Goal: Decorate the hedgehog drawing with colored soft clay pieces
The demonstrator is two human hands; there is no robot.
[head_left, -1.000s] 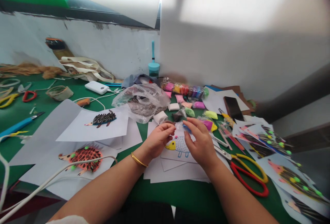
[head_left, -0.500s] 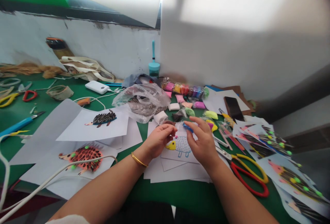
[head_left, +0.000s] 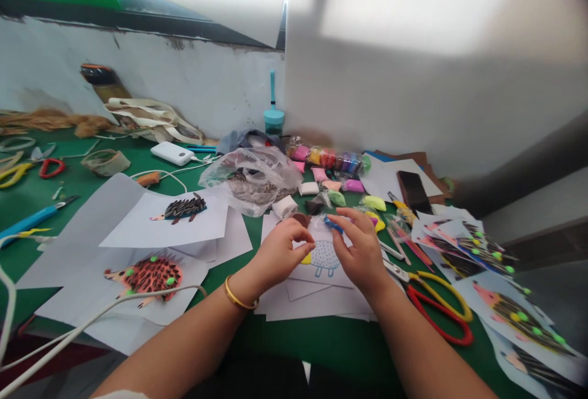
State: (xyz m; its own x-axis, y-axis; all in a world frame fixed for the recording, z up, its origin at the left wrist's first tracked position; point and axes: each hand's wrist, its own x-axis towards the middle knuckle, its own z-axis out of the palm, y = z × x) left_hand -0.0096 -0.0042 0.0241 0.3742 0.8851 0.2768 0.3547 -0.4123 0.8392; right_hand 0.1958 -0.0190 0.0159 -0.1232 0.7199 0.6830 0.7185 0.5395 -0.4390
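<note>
A hedgehog drawing (head_left: 327, 254) with a blue-dotted body and yellow head lies on white paper in front of me. My left hand (head_left: 279, 252) hovers over the head, thumb and forefinger pinched together and hiding most of the yellow. Whatever that pinch holds, if anything, is too small to make out. On the drawing's other side, my right hand (head_left: 362, 246) grips a small packet of blue clay (head_left: 333, 225) between thumb and fingers. Brown clay (head_left: 301, 220) sits just beyond the left fingers. A yellow clay packet (head_left: 379, 222) lies past the right hand.
Scissors (head_left: 441, 301) with red and yellow handles rest beside my right forearm. Finished seed hedgehogs (head_left: 519, 316) are stacked at right; another hedgehog picture (head_left: 154, 279) lies left under a white cable (head_left: 110, 310). Behind are a bag of seeds (head_left: 255, 181) and a phone (head_left: 413, 192).
My left hand has moved slightly, its thumb and forefinger now reaching over the yellow head and covering more of it. My right hand stays nearly in place with the blue clay.
</note>
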